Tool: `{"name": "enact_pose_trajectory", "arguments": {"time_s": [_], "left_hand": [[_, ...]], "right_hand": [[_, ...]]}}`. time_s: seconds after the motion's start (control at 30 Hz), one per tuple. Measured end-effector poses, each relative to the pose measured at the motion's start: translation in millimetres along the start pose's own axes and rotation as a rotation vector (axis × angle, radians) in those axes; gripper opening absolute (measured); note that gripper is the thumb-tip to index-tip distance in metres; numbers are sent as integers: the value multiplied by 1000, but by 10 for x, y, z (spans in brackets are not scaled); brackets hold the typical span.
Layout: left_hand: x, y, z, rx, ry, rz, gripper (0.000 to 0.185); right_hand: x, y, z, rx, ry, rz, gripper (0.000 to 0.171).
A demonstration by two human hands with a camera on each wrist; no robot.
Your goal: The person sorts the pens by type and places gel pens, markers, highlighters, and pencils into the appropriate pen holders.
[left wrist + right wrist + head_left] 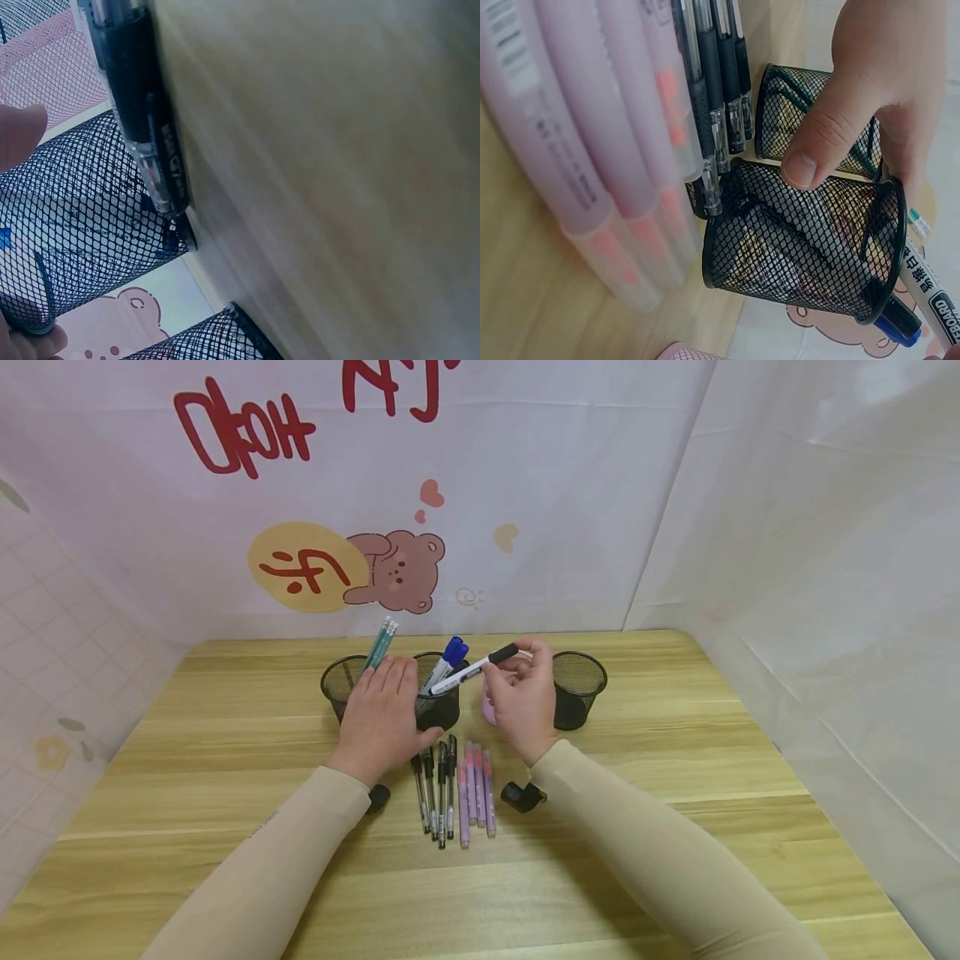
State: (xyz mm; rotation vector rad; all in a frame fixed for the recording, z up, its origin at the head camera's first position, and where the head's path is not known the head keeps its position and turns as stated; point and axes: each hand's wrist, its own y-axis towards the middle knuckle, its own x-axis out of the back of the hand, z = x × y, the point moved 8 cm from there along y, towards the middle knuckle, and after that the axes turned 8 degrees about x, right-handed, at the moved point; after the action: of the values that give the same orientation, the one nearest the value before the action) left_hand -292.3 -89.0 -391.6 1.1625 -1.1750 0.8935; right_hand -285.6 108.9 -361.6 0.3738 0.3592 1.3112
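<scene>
Black-capped marker (pixel 472 670) over mesh cup (pixel 438 706) rim, bare wood beyond.

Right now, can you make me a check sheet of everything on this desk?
Surface: wooden table, bare in front.
Job's things: black-capped whiteboard marker entering middle mesh cup, which holds blue markers; left mesh cup holds green pencils; right mesh cup.
Clutter: black pens and pink pens in rows.
Hands: left hand grips the middle cup; right hand pinches the marker.
Cables: nothing seen.
Surroundings: white curtain with a bear picture.
</scene>
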Motion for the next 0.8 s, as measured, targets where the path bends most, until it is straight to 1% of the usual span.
{"name": "enact_pose_trajectory", "arguments": {"time_s": [0.13, 0.33, 0.43, 0.57, 0.67, 0.8], "left_hand": [[7, -1, 1, -3, -4, -8, 118], [7, 4, 3, -4, -11, -13, 118], [10, 5, 6, -3, -14, -11, 118], [21, -2, 4, 0, -17, -4, 117], [27, -6, 2, 0, -18, 0, 117], [30, -9, 0, 2, -17, 3, 117]], "right_hand": [[-29, -13, -9, -2, -28, 20, 49], [-83, -28, -39, -34, 13, 54, 49], [-104, -28, -40, -24, 16, 60, 48], [-123, -21, -34, 7, -47, 60, 47], [-138, -20, -45, 14, -93, 61, 46], [-172, -31, -50, 13, -91, 72, 45]]}}
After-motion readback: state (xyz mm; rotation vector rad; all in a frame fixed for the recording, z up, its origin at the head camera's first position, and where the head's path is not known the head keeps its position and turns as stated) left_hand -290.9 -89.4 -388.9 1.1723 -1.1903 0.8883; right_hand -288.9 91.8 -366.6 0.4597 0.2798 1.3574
